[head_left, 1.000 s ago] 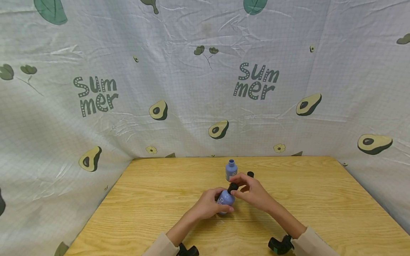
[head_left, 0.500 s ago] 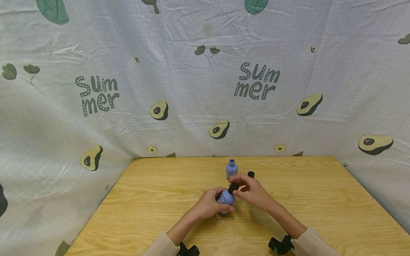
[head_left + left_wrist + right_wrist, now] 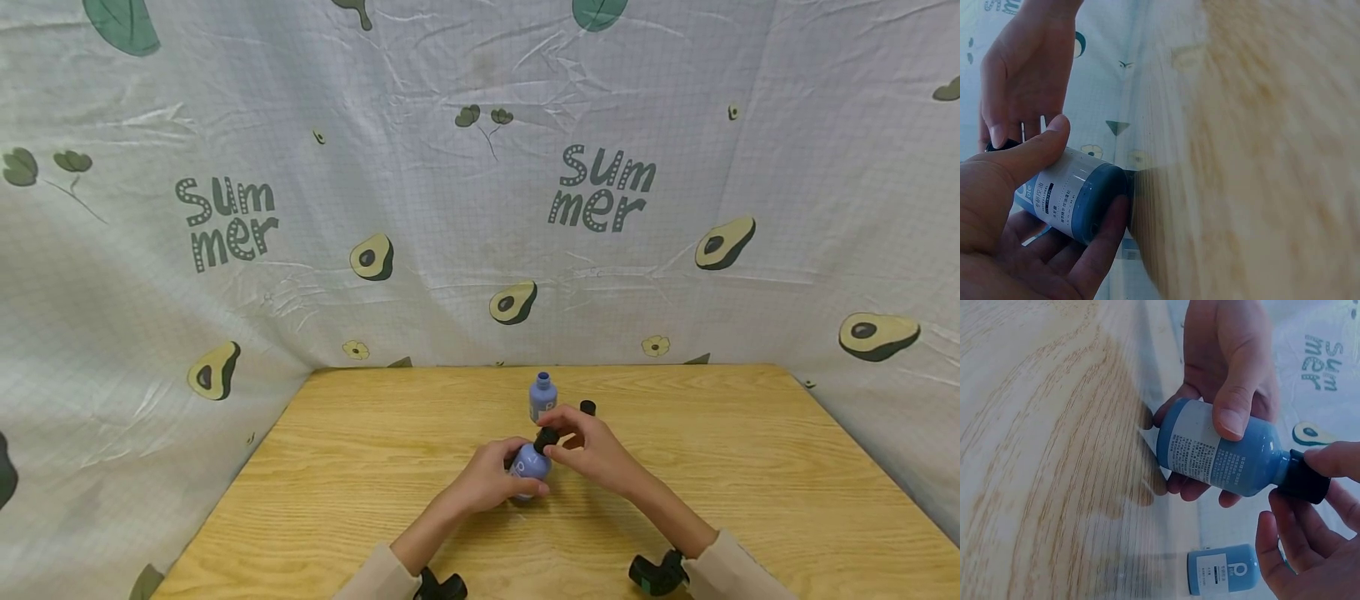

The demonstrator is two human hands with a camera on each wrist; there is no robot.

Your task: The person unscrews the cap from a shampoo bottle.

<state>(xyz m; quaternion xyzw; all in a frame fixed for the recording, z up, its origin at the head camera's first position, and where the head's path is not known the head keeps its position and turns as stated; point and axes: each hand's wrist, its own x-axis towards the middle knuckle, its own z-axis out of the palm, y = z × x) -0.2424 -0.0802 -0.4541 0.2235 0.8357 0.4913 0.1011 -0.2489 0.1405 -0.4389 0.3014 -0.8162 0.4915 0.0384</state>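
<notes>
A small blue bottle (image 3: 529, 463) with a white label leans slightly, held around its body by my left hand (image 3: 489, 478). In the right wrist view the bottle (image 3: 1222, 447) has its black cap (image 3: 1304, 477) on the neck. My right hand (image 3: 592, 450) pinches that cap (image 3: 546, 439) between thumb and fingers. The left wrist view shows the left hand (image 3: 1029, 219) wrapped about the bottle (image 3: 1072, 194), fingers near its base.
A second blue bottle (image 3: 542, 398), uncapped, stands upright behind the hands. Another black cap (image 3: 587, 408) is on the wooden table (image 3: 375, 433), just beyond the right hand and partly hidden by it. A patterned sheet (image 3: 435, 208) hangs behind the table.
Almost nothing differs. Both hands stay on the same bottle and cap, with only a very slight shift of the view.
</notes>
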